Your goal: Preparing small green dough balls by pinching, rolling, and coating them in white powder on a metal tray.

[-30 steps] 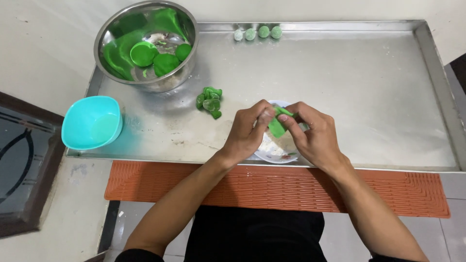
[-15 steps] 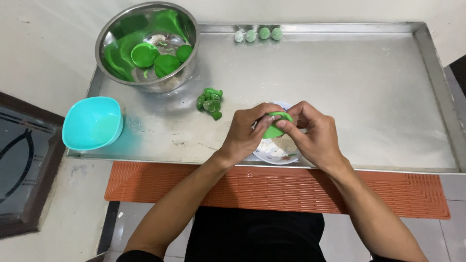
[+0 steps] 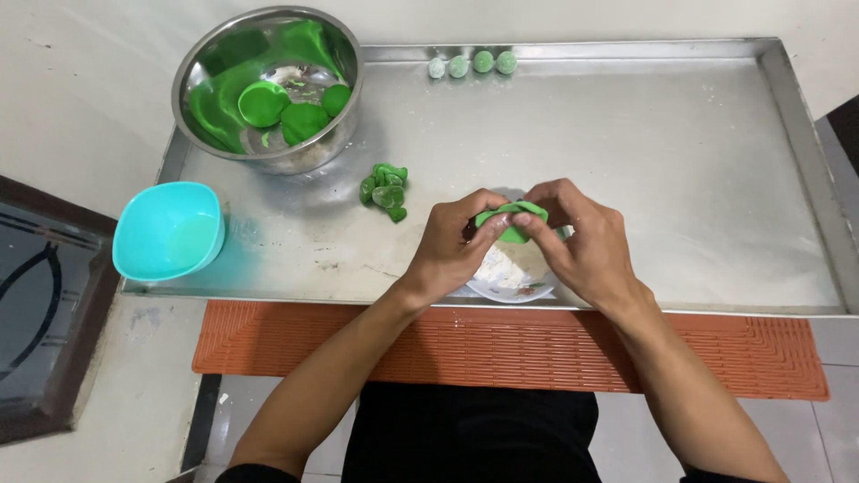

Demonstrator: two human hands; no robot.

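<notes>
Both hands pinch one piece of green dough (image 3: 510, 220) above a small white plate (image 3: 506, 279) with white filling, near the front edge of a large steel tray (image 3: 680, 179). My left hand (image 3: 455, 248) grips the dough's left side with thumb and fingers. From the right, my right hand (image 3: 582, 243) folds the dough's edge over. The dough is curved like a cup between the fingertips.
A steel bowl (image 3: 268, 85) with green dough discs stands at the tray's back left. A small heap of green scraps (image 3: 385, 190) lies beside the hands. Several pale green balls (image 3: 472, 63) line the back rim. A turquoise bowl (image 3: 168, 233) sits left; an orange mat (image 3: 501, 344) runs in front.
The dough went from a flat strip held upright to a folded, cupped piece. Both hands closed in tighter around it and shifted slightly up from the plate.
</notes>
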